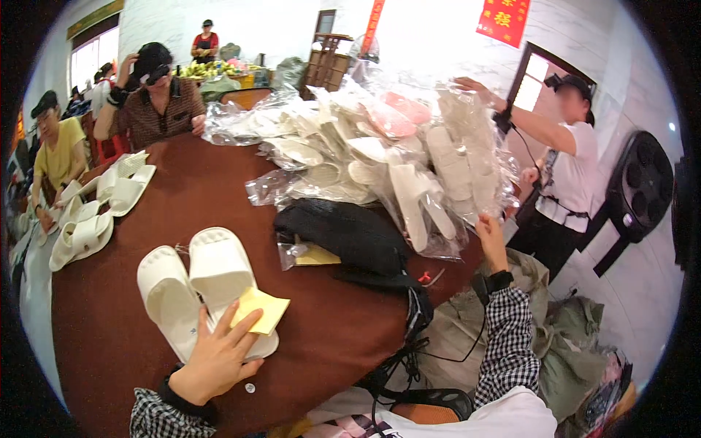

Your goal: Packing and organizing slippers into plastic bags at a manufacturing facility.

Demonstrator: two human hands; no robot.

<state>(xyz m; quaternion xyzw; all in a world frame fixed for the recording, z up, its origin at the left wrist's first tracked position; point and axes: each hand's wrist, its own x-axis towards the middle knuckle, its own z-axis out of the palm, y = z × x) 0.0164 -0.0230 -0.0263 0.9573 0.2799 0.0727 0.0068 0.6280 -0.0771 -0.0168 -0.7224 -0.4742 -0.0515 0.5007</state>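
Note:
A pair of white slippers (219, 255) lies side by side on the brown table. My left hand (219, 358) rests on their near ends, fingers spread. A yellow piece of paper (270, 310) lies at its fingertips, over one slipper. Farther right, my right hand (492, 237) reaches to the near edge of a large pile of bagged slippers (336, 142). Its fingers pinch the edge of a clear plastic bag (449, 244) with white slippers inside. One pink pair (398, 113) shows on top of the pile.
A black cloth (343, 230) lies mid-table beside the pile. More white slippers (109, 193) line the left edge. Across the table sits a person in brown (164, 113); at right a person in white (566, 157) reaches over the pile. Large sacks (456, 343) stand by my right arm.

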